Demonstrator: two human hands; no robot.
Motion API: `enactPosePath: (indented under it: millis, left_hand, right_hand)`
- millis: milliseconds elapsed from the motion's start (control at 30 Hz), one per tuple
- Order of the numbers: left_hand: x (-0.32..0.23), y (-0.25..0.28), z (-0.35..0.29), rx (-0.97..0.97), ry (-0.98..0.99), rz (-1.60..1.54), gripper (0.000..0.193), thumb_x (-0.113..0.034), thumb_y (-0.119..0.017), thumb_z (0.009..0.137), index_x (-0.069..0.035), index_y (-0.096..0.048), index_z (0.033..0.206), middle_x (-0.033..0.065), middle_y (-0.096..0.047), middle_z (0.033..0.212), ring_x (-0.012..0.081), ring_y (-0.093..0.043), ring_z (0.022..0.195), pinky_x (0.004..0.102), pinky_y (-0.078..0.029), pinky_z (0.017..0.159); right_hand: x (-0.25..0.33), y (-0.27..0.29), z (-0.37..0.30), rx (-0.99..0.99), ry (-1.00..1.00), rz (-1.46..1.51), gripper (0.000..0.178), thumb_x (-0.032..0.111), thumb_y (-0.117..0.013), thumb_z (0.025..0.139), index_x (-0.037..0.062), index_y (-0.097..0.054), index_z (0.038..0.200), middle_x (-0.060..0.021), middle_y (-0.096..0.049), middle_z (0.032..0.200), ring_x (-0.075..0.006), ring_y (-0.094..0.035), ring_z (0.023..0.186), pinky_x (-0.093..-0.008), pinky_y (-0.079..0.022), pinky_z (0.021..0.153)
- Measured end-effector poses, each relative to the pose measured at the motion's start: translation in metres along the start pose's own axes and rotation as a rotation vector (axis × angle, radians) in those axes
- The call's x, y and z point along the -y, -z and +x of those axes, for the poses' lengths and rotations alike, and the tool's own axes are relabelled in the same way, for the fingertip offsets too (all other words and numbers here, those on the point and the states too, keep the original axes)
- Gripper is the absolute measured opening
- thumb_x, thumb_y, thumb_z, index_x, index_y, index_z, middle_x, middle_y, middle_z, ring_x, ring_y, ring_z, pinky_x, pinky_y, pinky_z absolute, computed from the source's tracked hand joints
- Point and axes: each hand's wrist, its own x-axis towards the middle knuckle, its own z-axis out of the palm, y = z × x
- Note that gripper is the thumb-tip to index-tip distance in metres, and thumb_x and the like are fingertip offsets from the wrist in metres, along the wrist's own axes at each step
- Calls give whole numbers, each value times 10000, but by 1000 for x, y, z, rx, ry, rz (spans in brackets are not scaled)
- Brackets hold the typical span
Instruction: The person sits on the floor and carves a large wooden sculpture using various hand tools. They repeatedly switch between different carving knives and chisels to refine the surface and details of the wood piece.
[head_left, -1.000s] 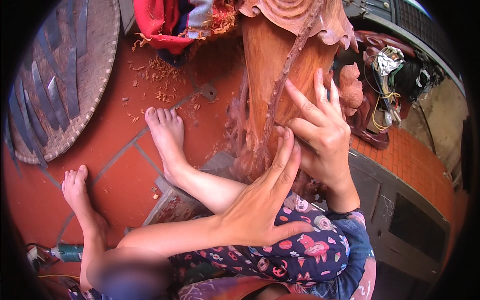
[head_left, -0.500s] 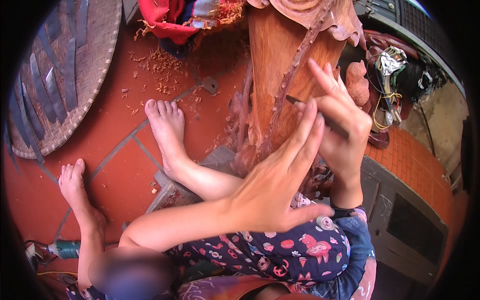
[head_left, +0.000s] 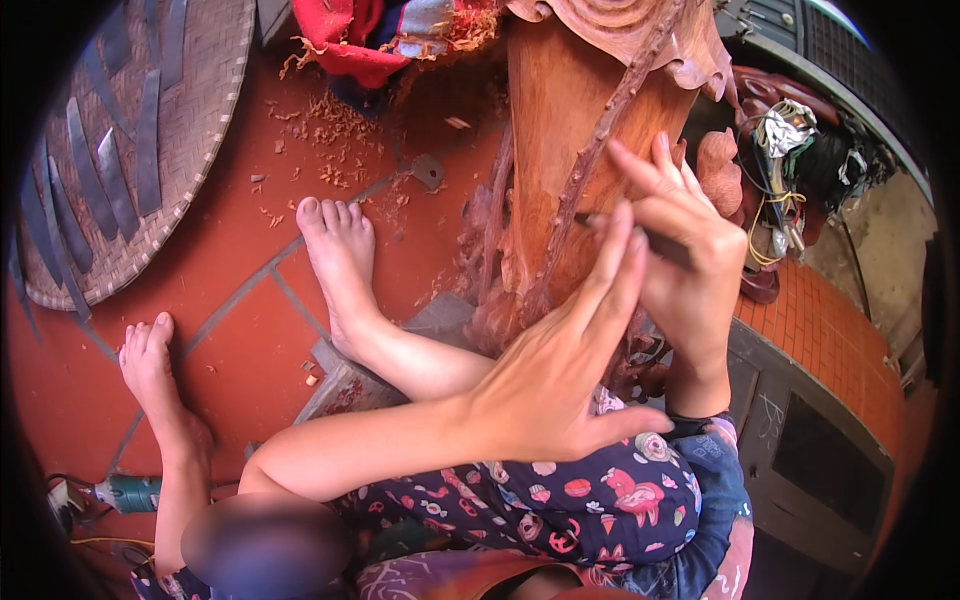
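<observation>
A thin dark metal blade is in my right hand, its tip over the wood and its far part hidden by fingers; some fingers are lifted and apart. My left hand has its fingers stretched out, their tips at the right hand and blade, and its thumb spread away to the right. Both hands are over the lower right side of a carved reddish-brown wooden piece, which has a smooth face, a scrolled top and a raised, knobbly branch running down it.
At left a round woven tray holds several flat dark blades. Curled wood shavings lie on the red tiles by a red cloth. Cords and a white bundle are at upper right, a dark cabinet at lower right.
The view has shifted slightly. The blade's tip has moved a little down along the wood, the hands keeping nearly the same pose. A small pale chip shows near the shavings.
</observation>
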Motion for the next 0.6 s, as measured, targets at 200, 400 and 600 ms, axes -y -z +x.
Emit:
enactPosePath:
  millis: [200,400,600]
  left_hand:
    - [-2,3,0,-55,-110,46,1301,-605,-751,833,45,67,1609,401,74,1630,541,-75,1527,463,-245,1226]
    - [-4,2,4,-22,-69,26,1320,-631,-735,833,69,82,1598,419,103,1617,551,-63,1524,478,-250,1226]
    - [3,-1,3,-38,11,7,1330,-637,-739,827,79,77,1595,420,94,1618,548,-15,1529,496,-185,1244]
  right_hand:
    - [1,-2,-1,2,258,-116,109,27,-732,754,18,-626,732,-154,-653,1370,-505,-546,1303,-640,-395,1110]
    - [3,-1,0,-76,4,81,96,1,-714,757,-18,-623,782,-173,-680,1319,-482,-599,1248,-573,-466,1072]
    - [1,-2,-1,-47,-32,45,102,37,-740,765,15,-643,740,-140,-669,1352,-492,-585,1265,-621,-426,1091]
